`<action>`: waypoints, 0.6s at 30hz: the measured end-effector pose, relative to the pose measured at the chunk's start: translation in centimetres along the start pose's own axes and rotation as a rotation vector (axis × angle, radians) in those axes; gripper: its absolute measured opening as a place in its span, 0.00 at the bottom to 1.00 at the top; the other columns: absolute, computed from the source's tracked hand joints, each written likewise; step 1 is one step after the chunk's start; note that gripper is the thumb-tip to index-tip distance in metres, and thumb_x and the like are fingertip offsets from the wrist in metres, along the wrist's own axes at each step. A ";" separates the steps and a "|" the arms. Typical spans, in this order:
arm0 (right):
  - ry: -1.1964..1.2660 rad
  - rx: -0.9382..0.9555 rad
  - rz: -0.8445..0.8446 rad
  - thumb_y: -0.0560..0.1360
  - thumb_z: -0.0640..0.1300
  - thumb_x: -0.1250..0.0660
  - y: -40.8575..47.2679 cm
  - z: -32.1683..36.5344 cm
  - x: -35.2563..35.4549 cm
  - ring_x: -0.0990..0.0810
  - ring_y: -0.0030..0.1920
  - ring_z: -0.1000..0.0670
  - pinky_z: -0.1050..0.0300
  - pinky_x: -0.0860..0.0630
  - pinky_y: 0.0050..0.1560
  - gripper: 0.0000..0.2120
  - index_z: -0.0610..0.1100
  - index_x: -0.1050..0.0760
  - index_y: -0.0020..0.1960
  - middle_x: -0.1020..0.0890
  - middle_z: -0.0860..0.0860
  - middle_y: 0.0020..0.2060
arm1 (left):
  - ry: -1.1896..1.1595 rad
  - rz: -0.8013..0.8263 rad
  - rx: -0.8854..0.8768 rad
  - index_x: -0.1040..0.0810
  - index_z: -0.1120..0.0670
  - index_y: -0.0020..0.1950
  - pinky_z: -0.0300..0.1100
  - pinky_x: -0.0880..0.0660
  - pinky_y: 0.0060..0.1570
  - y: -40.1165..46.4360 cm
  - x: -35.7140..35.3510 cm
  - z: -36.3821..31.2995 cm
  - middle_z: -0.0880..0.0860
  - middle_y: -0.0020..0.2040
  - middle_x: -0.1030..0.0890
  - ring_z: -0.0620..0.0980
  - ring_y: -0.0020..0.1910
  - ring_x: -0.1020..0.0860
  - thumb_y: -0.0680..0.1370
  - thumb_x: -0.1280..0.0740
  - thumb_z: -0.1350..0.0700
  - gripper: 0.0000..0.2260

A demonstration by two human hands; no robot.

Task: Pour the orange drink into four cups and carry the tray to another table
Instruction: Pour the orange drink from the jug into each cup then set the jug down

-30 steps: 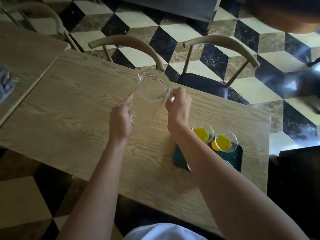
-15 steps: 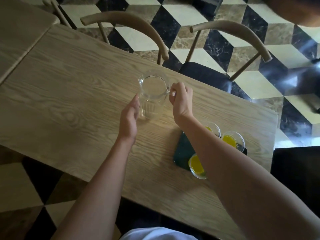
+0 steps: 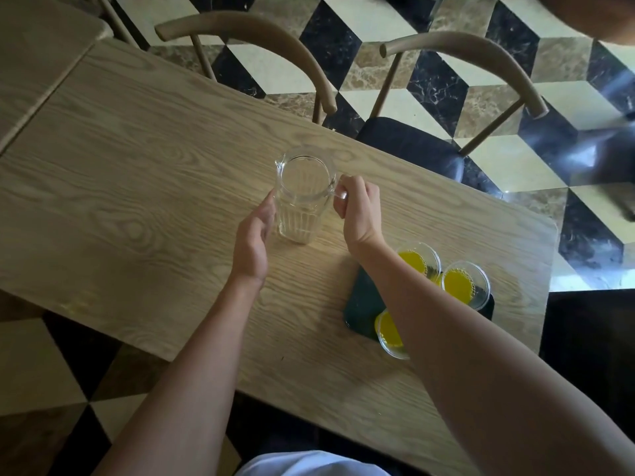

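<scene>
The right hand [image 3: 357,209] is curled shut around the handle of the jug [image 3: 304,197], which stands upright and looks empty on the table [image 3: 137,187]. The left hand [image 3: 254,242] is flat and spread, its fingertips touching the jug's near side, closed on nothing. To the right of the jug, under the right forearm, sits the dark tray [image 3: 360,297] near the table's corner. Three cups of orange drink show on it: one at the back [image 3: 417,261], one at the right [image 3: 465,285], one at the front [image 3: 390,333]; the forearm probably hides a fourth. Pouring seems done, so the carry comes next. The front cup appears to overhang the tray's near edge, and a tilt on lifting could tip it. The forearm, drawn back low, could also knock the cups. No brand, label or writing can be read anywhere.
</scene>
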State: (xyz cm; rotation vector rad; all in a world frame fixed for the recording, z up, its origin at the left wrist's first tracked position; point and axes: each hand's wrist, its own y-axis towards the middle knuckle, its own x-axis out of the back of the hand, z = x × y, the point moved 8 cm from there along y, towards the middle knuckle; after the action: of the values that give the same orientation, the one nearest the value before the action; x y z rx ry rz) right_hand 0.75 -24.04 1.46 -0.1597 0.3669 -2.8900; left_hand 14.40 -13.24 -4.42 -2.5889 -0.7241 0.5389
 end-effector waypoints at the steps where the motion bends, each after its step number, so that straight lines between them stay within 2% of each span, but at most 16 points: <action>1: 0.001 -0.002 0.004 0.70 0.45 0.42 0.0 -0.1 -0.1 0.42 0.30 0.52 0.62 0.41 0.28 0.12 0.42 0.37 0.30 0.39 0.47 0.27 | 0.026 -0.016 0.016 0.44 0.81 0.65 0.65 0.52 0.72 0.0 0.2 0.4 0.78 0.67 0.44 0.73 0.70 0.49 0.81 0.47 0.63 0.22; 3: 0.025 -0.010 0.003 0.70 0.45 0.42 -0.1 -0.1 -0.1 0.42 0.31 0.51 0.59 0.42 0.29 0.11 0.41 0.36 0.31 0.39 0.46 0.28 | 0.107 -0.034 -0.014 0.37 0.77 0.68 0.60 0.47 0.75 0.3 0.8 0.3 0.72 0.72 0.35 0.67 0.74 0.41 0.79 0.45 0.60 0.24; 5: 0.026 -0.005 0.000 0.70 0.46 0.43 -0.3 0.0 -0.1 0.40 0.31 0.50 0.56 0.40 0.31 0.11 0.40 0.34 0.32 0.37 0.44 0.29 | 0.133 -0.061 -0.055 0.31 0.70 0.72 0.48 0.38 0.75 0.0 1.0 -0.6 0.60 0.73 0.27 0.53 0.74 0.31 0.77 0.43 0.56 0.26; 7: 0.011 0.010 0.022 0.71 0.46 0.42 -0.5 0.2 -0.1 0.35 0.32 0.50 0.56 0.36 0.35 0.11 0.40 0.32 0.33 0.33 0.44 0.30 | 0.184 -0.017 -0.071 0.31 0.61 0.75 0.36 0.35 0.71 -0.5 0.6 -1.3 0.51 0.71 0.26 0.38 0.68 0.27 0.80 0.43 0.54 0.24; 8: 0.011 0.011 0.042 0.71 0.46 0.42 -0.6 0.2 -0.1 0.32 0.34 0.50 0.56 0.34 0.37 0.11 0.40 0.31 0.35 0.29 0.45 0.32 | 0.239 0.025 -0.072 0.33 0.57 0.76 0.35 0.36 0.72 -0.8 0.1 -1.5 0.47 0.71 0.27 0.33 0.67 0.28 0.81 0.44 0.51 0.24; 10: -0.020 0.019 0.068 0.73 0.49 0.40 -1.1 0.6 0.4 0.26 0.40 0.50 0.55 0.30 0.43 0.11 0.42 0.27 0.42 0.23 0.47 0.39 | 0.353 0.026 -0.071 0.41 0.53 0.81 0.37 0.43 0.76 -1.5 -0.3 -2.1 0.47 0.79 0.35 0.34 0.73 0.36 0.79 0.45 0.40 0.32; 11: -0.048 0.027 0.068 0.74 0.52 0.40 -1.5 0.9 1.1 0.24 0.44 0.50 0.55 0.29 0.48 0.14 0.42 0.25 0.48 0.21 0.49 0.44 | 0.396 -0.023 -0.083 0.46 0.53 0.82 0.39 0.46 0.76 -2.4 -0.5 -3.0 0.48 0.81 0.41 0.35 0.75 0.41 0.76 0.46 0.37 0.37; 12: -0.071 0.043 0.054 0.75 0.55 0.39 -2.0 1.5 2.0 0.23 0.50 0.52 0.56 0.28 0.53 0.18 0.43 0.25 0.55 0.20 0.50 0.50 | 0.440 -0.093 -0.132 0.49 0.52 0.83 0.40 0.47 0.77 -3.2 -0.5 -4.1 0.49 0.83 0.45 0.37 0.77 0.44 0.76 0.47 0.36 0.38; 13: -0.073 0.078 0.027 0.76 0.55 0.39 -2.8 2.4 3.3 0.23 0.55 0.54 0.57 0.28 0.57 0.20 0.44 0.27 0.61 0.21 0.51 0.55 | 0.499 -0.150 -0.217 0.51 0.52 0.83 0.44 0.47 0.79 -4.6 -0.7 -5.4 0.50 0.83 0.47 0.39 0.78 0.46 0.78 0.48 0.38 0.36; 15: -0.038 0.196 -0.032 0.78 0.53 0.39 -5.1 4.8 6.3 0.25 0.63 0.55 0.58 0.28 0.63 0.20 0.47 0.30 0.67 0.24 0.52 0.63 | 0.622 -0.185 -0.460 0.50 0.53 0.83 0.50 0.45 0.79 -9.3 -3.0 -8.1 0.51 0.83 0.46 0.43 0.80 0.46 0.82 0.50 0.43 0.31; 18: -0.034 0.328 -0.111 0.79 0.49 0.39 -9.9 6.6 11.2 0.26 0.66 0.53 0.58 0.27 0.63 0.19 0.48 0.31 0.68 0.25 0.51 0.66 | 0.677 -0.011 -0.811 0.44 0.62 0.80 0.58 0.37 0.75 -16.0 -8.3 -9.4 0.60 0.80 0.37 0.54 0.79 0.38 0.83 0.49 0.52 0.27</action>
State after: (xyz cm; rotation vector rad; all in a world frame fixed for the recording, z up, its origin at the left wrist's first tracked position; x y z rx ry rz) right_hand -11.29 -18.89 11.27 -0.1770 -0.1280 -3.0002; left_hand 5.75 -7.77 13.09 -3.1508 -0.8035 -0.7862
